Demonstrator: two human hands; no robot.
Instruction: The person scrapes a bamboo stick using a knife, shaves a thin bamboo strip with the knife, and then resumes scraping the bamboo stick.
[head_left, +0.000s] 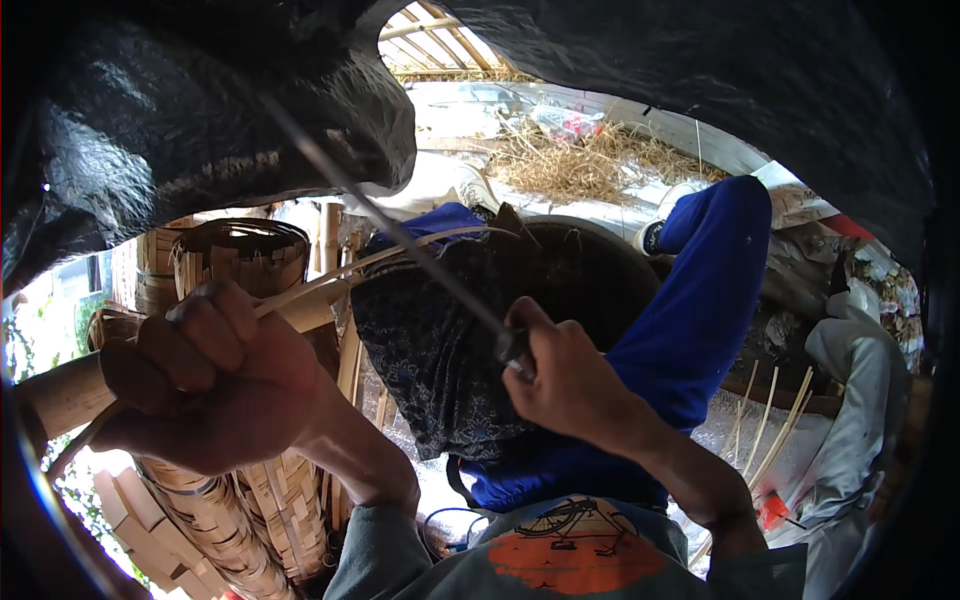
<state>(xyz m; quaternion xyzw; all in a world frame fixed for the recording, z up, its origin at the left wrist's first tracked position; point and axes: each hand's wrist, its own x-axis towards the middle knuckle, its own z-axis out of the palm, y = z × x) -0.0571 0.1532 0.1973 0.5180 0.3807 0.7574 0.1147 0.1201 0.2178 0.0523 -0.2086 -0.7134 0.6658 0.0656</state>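
My left hand (205, 385) is closed around a thick bamboo piece (60, 395) and a thin pale bamboo strip (400, 250) that curves up to the right. My right hand (565, 375) grips the handle of a long knife (390, 225), whose blade slants up to the left and crosses the strip. A dark patterned cloth (430, 350) lies over my lap under the blade. My legs in blue trousers (700, 300) stretch away from me.
Woven bamboo baskets (245, 255) stand stacked at the left and below my left hand. Loose bamboo strips (770, 430) lie at the right beside a white sack (860, 400). Straw (590, 160) is heaped beyond my feet. A dark hat brim (200, 110) covers the top.
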